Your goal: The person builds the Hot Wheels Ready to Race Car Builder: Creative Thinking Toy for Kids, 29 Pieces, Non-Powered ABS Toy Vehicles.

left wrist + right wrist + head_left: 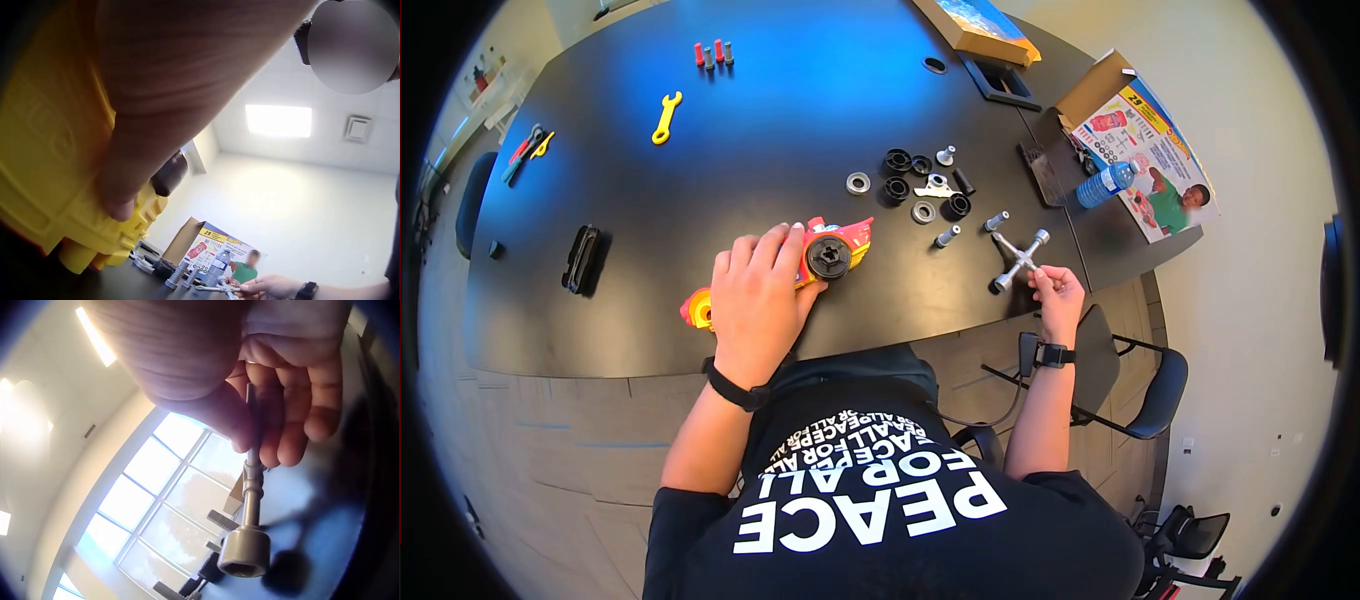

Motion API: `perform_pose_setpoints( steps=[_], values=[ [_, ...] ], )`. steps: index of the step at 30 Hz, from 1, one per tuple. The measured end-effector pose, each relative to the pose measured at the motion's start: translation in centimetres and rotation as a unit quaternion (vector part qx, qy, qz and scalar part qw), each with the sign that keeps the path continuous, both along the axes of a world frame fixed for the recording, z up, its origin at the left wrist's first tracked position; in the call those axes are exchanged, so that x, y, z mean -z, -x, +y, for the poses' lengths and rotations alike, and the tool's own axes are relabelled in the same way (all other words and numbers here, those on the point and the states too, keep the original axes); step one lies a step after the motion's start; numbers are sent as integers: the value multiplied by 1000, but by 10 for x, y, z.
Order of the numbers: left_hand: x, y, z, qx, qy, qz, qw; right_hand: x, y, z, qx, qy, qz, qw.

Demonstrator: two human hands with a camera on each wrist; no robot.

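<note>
My left hand (750, 285) grips a red and yellow toy car (860, 234) near the table's front edge. One black wheel (830, 257) shows on the car's upturned side; the palm hides its middle. In the left wrist view the thumb lies along the car's yellow underside (44, 150). To the right, my right hand (1057, 295) pinches one arm of a grey four-way lug wrench (1022, 260) between thumb and fingers. A wide socket end (244, 551) faces the right wrist camera. Two grey toy bolts (948, 236) stand just left of the wrench.
Several black wheels (897, 190) and grey rings (858, 183) lie beyond the car. A yellow wrench (667, 118) and red and grey bolts (719, 52) are farther back. A water bottle (1105, 185) and an open toy box (1145, 150) stand at right. A black case (581, 260) lies left.
</note>
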State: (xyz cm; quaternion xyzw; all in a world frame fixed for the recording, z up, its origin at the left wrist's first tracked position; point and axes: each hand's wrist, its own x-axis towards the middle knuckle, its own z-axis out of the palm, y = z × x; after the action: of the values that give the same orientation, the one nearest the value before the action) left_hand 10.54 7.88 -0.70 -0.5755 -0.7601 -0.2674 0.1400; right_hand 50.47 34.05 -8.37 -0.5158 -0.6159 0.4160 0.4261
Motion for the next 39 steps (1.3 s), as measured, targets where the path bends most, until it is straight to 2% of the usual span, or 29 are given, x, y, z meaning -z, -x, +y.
perform_pose_setpoints(
  steps=[2, 4, 5, 6, 8, 9, 10, 12, 13, 14, 15, 16, 18, 20, 22, 26, 28, 32, 35, 39],
  values=[
    [-8, 1, 0, 4, -3, 9, 1000, 1, 7, 3, 4, -1, -3, 1000],
    [-24, 3, -9, 68, -75, -4, 995, -5, 18, 4, -43, -143, -166, 975],
    [-29, 4, -17, 89, -95, -22, 991, -22, 30, -4, -29, -213, -274, 937],
    [-33, 6, -27, 88, -95, -19, 991, -33, 42, -7, -29, -213, -271, 938],
    [-40, 14, -48, 111, -118, -3, 987, -52, 68, -7, -33, -299, -311, 902],
    [-39, 19, -59, 109, -123, -12, 986, -64, 87, -10, -58, -244, -255, 934],
    [-34, 22, -68, 114, -122, -8, 986, -72, 105, -11, -100, -250, -235, 934],
    [-17, 30, -81, 60, -165, -92, 980, -72, 135, -3, -147, -287, -260, 910],
    [-9, 36, -85, 47, -168, -101, 979, -71, 144, 3, -144, -287, -256, 912],
    [1, 41, -86, 48, -168, -96, 980, -66, 154, 10, -151, -307, -287, 895],
    [11, 45, -86, 51, -177, -159, 970, -62, 162, 16, -160, -328, -317, 875],
    [21, 48, -88, 51, -187, -221, 956, -57, 166, 23, -164, -331, -313, 875],
    [42, 52, -89, 47, -179, -248, 951, -53, 168, 41, -197, -257, -351, 879],
    [61, 53, -86, 75, -188, -381, 902, -66, 168, 37, -221, -251, -347, 876],
    [75, 54, -83, 106, -191, -422, 880, -59, 165, 48, -196, -276, -311, 888],
    [75, 47, -84, 51, -181, -436, 880, -77, 166, 30, -206, -219, -321, 898],
    [77, 50, -82, 57, -180, -432, 882, -75, 156, 24, -286, -250, -335, 862],
    [76, 48, -82, 47, -196, -439, 875, -100, 148, -2, -329, -163, -348, 862],
    [79, 48, -83, 46, -196, -438, 876, -96, 151, -9, -364, -209, -300, 857],
    [79, 50, -82, 56, -199, -439, 874, -64, 144, 16, -363, -220, -354, 833]
  ],
)
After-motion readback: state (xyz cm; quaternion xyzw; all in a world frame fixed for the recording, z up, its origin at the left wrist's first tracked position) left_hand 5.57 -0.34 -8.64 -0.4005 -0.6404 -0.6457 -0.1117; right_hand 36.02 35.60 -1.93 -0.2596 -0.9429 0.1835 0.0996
